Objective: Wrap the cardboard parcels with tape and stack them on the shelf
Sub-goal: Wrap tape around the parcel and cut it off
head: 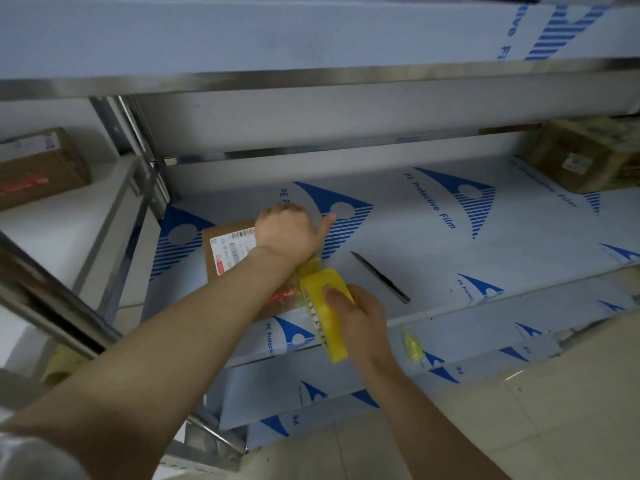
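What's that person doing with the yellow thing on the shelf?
Someone is taping up a flat brown cardboard parcel on the film-covered metal shelf. Their left hand holds it down while their right hand grips a yellow roll of tape, with a strip stretched from it to the parcel. A slim dark knife lies untouched nearby on the shelf.

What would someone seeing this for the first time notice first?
The bright yellow tape dispenser, gripped by the right hand near the front of the shelf, stands out. Its tape stretches onto the cardboard parcel that the left hand holds down. Next comes the blue-printed protective film covering the shelf, with a dark blade-like tool lying right of the parcel.
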